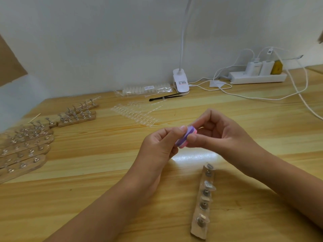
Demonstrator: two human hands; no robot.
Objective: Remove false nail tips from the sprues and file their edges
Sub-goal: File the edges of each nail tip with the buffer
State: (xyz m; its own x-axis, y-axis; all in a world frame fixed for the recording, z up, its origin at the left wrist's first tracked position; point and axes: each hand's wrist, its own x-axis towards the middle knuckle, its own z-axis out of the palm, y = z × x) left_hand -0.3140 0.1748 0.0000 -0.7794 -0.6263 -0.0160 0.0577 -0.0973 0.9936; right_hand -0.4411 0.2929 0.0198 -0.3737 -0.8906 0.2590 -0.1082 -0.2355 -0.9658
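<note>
Above the middle of the wooden table (87, 172), my right hand (220, 135) grips a purple and pink file block (186, 137) between thumb and fingers. My left hand (160, 145) pinches something small against the block's purple face; it is too small and blurred to name, likely a clear nail tip. Clear sprues of false nail tips (134, 114) lie flat on the table beyond my hands. A wooden strip with metal nail stands (203, 199) lies near my right forearm, and some stands carry clear tips.
Several more wooden strips with stands (26, 147) fill the table's left side. At the back are a bag of nail tips (145, 89), a black brush (164, 97), a white clip lamp (180, 82), and a power strip with chargers and cables (258, 74).
</note>
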